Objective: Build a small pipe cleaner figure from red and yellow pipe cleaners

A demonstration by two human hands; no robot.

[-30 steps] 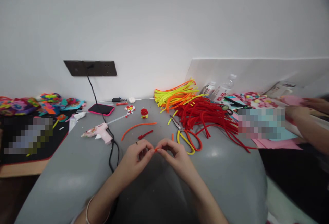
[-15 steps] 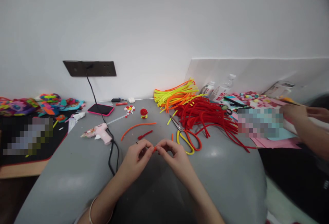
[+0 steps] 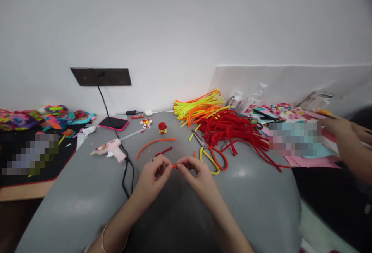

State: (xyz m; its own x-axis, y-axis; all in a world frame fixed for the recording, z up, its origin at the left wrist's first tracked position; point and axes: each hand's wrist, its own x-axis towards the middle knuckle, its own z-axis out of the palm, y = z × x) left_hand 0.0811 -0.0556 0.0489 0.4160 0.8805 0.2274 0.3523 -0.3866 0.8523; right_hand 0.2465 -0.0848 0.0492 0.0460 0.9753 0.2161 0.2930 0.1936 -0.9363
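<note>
Between the fingertips of both hands is a small orange-red piece of pipe cleaner (image 3: 174,166), mostly hidden by the fingers. My left hand (image 3: 153,176) pinches its left end, and my right hand (image 3: 198,174) pinches its right end. Just beyond my left fingers lies a short twisted red pipe cleaner (image 3: 166,150), partly covered by that hand. A curved orange pipe cleaner (image 3: 157,141) rests farther back. To the right of my right hand are scissors (image 3: 213,164) with yellow and orange handles. A small red-topped figure (image 3: 162,128) stands behind.
Bundles of yellow-orange pipe cleaners (image 3: 197,107) and red pipe cleaners (image 3: 229,127) lie at back right. A pink glue gun (image 3: 116,150) with a black cord and a phone (image 3: 114,123) are on the left. Bottles (image 3: 251,104) lean by the wall. Another person's hand (image 3: 337,129) works at far right.
My left hand has shifted slightly left and up, now covering part of the red twisted piece. Slightly more orange-red shows between my fingertips. The other person's hand has moved.
</note>
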